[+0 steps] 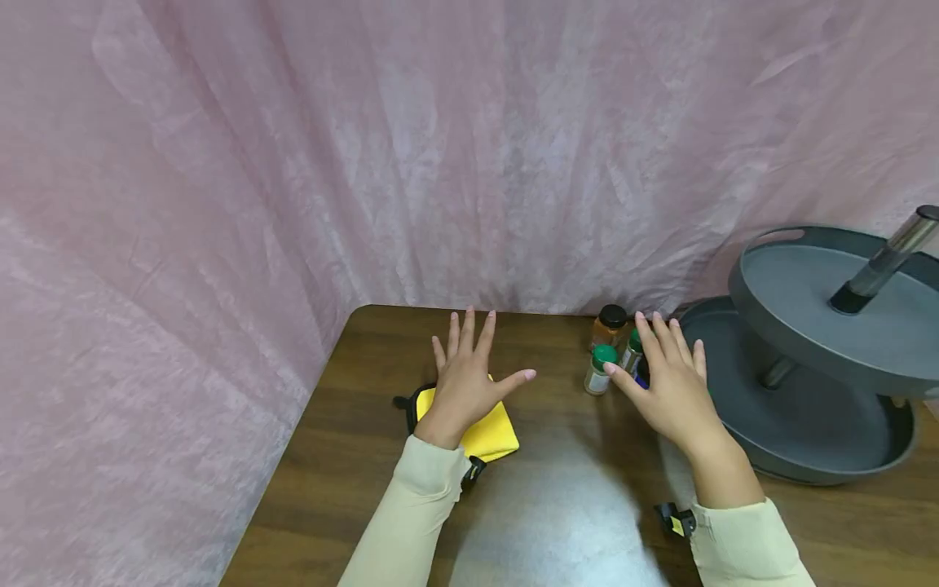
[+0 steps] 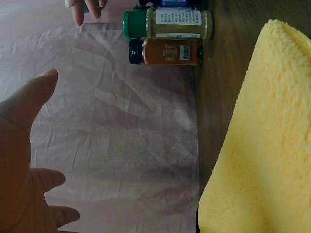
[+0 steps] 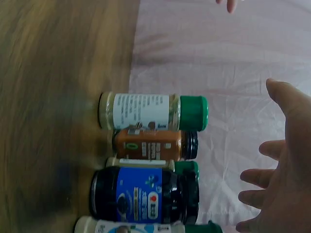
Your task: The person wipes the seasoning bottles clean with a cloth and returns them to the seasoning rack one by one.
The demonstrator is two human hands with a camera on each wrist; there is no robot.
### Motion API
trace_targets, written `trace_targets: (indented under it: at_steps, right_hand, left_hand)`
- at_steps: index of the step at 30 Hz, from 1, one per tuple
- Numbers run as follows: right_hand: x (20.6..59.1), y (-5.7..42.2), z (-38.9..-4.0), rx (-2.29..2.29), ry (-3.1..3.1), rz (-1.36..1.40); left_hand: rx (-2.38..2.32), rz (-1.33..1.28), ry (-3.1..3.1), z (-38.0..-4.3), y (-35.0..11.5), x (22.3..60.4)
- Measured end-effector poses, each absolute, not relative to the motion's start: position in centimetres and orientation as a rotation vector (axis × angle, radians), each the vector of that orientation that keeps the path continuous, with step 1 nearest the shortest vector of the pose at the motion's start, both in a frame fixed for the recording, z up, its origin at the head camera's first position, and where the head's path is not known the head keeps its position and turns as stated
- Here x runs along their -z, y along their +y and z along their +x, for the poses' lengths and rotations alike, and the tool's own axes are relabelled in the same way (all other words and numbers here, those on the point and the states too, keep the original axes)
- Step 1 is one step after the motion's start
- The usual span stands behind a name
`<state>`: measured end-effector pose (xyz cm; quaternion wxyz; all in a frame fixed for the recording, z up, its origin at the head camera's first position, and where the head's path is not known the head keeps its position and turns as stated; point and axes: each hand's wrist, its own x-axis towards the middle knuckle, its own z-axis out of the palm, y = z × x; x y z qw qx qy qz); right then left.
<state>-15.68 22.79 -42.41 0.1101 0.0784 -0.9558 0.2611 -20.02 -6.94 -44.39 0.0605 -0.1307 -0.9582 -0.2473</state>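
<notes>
Both hands spread wide, gripping nothing! The left hand [image 1: 464, 390] hovers above the folded yellow cloth [image 1: 493, 436], the right hand [image 1: 673, 399] above upright jars [image 3: 141, 112], bunched perhaps for easy reach. Bare table [image 1: 546, 359] runs between cloth and jars; the curtain [image 1: 440, 179] hems the back edge, the two-tier tray [image 1: 800, 444] crowds the right.

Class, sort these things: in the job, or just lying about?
Likely in the job:
folded yellow plush cloth, near the left hand
clear green-capped jars, black-capped orange jar, blue-labelled dark jar, near the right hand
round grey two-tier tray

Probably surroundings:
brown wooden table
pink velvety curtain
</notes>
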Motion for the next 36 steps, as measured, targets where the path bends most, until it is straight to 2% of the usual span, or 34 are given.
trace_targets:
  at_steps: [21,29,36]
  right_hand:
    - [43.3,26.2,-14.1,-0.835,-2.693,0.235]
    - [44.2,28.0,-13.3,-0.755,-2.741,0.088]
    - [45.0,29.0,-13.1,-0.68,-2.808,0.03]
  left_hand:
    - [0.703,-0.441,-3.005,-18.3,-9.4,45.8]
    - [0.603,-0.407,-3.029,-17.0,-10.4,46.2]
    - [0.488,-0.482,-3.068,-15.3,-11.3,46.6]
